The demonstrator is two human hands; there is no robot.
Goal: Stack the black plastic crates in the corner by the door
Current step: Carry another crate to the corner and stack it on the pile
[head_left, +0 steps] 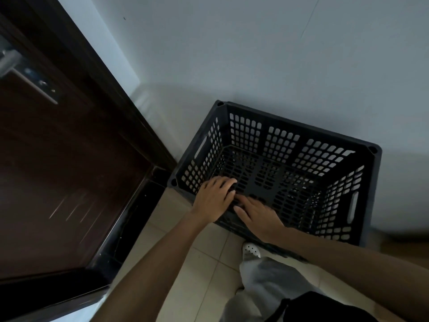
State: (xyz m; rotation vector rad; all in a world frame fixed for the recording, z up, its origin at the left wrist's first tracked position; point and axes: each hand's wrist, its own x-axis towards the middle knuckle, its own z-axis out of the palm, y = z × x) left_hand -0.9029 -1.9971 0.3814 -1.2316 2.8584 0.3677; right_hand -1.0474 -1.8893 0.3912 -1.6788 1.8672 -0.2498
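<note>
A black plastic crate (299, 135) with perforated walls stands upright in the corner, its back against the pale wall and its left side near the door frame. It is empty inside. Whether another crate sits beneath it is hidden. My left hand (214, 197) lies over the crate's near rim, fingers curled over the edge into the crate. My right hand (258, 218) rests beside it on the same near rim, fingers spread and pointing left, touching the left hand's fingertips.
A dark wooden door (58, 170) with a metal handle (14, 66) fills the left. Its dark frame (130, 108) runs down to the beige tiled floor (197, 263). My leg in grey trousers and a white shoe (250, 249) stand just before the crate.
</note>
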